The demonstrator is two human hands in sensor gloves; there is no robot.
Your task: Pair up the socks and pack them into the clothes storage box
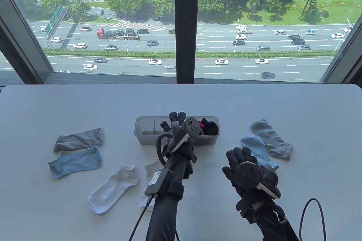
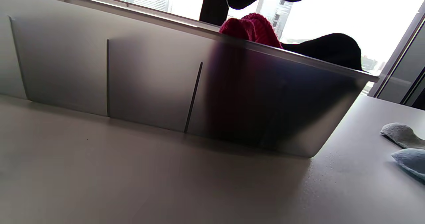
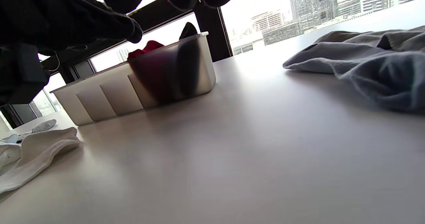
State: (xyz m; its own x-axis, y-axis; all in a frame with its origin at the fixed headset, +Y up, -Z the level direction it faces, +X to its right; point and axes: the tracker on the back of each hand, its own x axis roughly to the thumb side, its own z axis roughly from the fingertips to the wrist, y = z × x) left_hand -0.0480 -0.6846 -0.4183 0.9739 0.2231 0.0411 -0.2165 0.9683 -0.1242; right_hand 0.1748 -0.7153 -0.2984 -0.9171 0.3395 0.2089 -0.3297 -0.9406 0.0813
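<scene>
The desk (image 1: 282, 105) carries everything; the storage box (image 1: 147, 138) sits near its middle, long side facing the person, split by dividers into compartments. Only the rightmost compartment is filled: a dark sock bundle (image 1: 210, 128) with a red bit (image 2: 252, 28) poking over the rim. The other compartments look empty in the table view, though the left hand hides part of them. So roughly one pair is packed and most of the job is left.

Six socks lie loose on the desk:
- Toward the left edge: grey sock (image 1: 79, 139) with light blue sock (image 1: 75, 162) just beside it, on the near side.
- Near the front edge, left of centre: white sock (image 1: 113, 188); second white sock (image 1: 150, 167) mostly hidden under the left forearm.
- Toward the right edge: another grey sock (image 1: 271, 138), another light blue sock (image 1: 258, 147) overlapping it and partly under the right hand.

Three colour pairs are unmatched, with the grey and blue mates on opposite sides of the desk.

Left hand (image 1: 176, 132) hangs over the box's middle, fingers straight or loosely spread, grasping nothing that shows. Right hand (image 1: 243, 164) hovers right of centre, near the right-side socks, fingers relaxed and empty as far as can be seen; whether it touches the blue sock cannot be told.

Likely next: gather one colour pair, fold it, drop it in an empty compartment.
</scene>
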